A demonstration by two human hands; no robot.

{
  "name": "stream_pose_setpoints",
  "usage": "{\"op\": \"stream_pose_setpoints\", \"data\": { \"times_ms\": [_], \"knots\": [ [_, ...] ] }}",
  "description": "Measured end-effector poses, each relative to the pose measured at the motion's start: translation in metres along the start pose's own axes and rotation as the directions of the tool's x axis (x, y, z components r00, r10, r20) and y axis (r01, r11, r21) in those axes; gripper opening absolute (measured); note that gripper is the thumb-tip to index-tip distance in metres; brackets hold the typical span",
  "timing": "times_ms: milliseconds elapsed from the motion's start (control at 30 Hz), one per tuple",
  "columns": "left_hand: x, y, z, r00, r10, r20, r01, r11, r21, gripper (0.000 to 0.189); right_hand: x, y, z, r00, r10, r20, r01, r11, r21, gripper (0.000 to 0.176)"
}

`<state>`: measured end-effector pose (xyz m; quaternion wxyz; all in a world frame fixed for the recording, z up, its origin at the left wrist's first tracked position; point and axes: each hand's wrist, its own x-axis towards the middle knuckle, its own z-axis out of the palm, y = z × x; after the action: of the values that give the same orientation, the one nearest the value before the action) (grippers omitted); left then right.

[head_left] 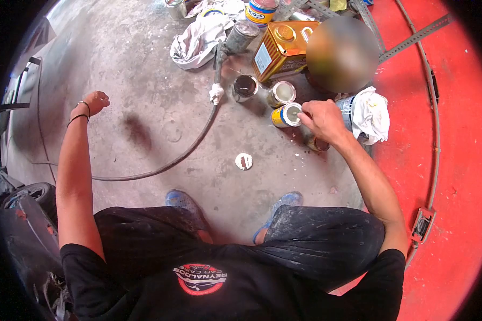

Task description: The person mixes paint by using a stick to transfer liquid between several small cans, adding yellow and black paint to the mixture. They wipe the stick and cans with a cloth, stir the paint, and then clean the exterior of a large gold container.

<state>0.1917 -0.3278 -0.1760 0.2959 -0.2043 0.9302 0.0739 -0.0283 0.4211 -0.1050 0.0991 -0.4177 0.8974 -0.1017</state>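
Observation:
My right hand is over the rim of a small can with a yellow and blue label and pale grey-green contents. Its fingers are pinched together at the can's mouth, and whatever they hold is too small to make out. Just behind stands another open can with pale contents. To its left is a can with dark contents. Partly under my right wrist, a further can shows. My left hand hangs out to the left above the floor, fingers loosely bent, with nothing visible in it.
A gold rectangular tin stands behind the cans. A spray gun with a hose lies across the floor near white cloth. A white-rimmed lid lies before my feet. Right: a cloth-topped bucket and red floor.

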Motion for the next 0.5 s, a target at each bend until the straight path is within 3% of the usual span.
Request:
{"op": "stream_pose_setpoints", "data": {
  "times_ms": [67,133,267,400,500],
  "knots": [
    [0.036,-0.044,0.02,0.994,0.11,0.006,-0.11,0.993,0.04,0.045,-0.005,0.002,0.001,0.989,0.108,0.104,-0.121,0.985,0.126,0.029],
    [0.052,-0.062,0.023,0.982,0.187,0.006,-0.187,0.977,0.099,0.045,-0.015,0.001,-0.006,0.974,0.217,0.06,-0.225,0.935,0.276,0.028],
    [0.057,-0.068,0.033,0.98,0.199,-0.001,-0.198,0.976,0.085,0.043,-0.047,0.03,-0.013,0.908,0.412,0.073,-0.401,0.808,0.431,0.03],
    [0.003,0.021,-0.007,0.998,0.055,-0.03,-0.051,0.991,0.126,0.034,-0.078,0.051,-0.019,0.837,0.533,0.126,-0.494,0.637,0.592,0.031],
    [-0.018,0.102,-0.034,0.963,-0.158,0.218,0.172,0.984,-0.049,0.024,-0.091,0.055,-0.018,0.809,0.564,0.162,-0.516,0.552,0.654,0.027]
  ]
}}
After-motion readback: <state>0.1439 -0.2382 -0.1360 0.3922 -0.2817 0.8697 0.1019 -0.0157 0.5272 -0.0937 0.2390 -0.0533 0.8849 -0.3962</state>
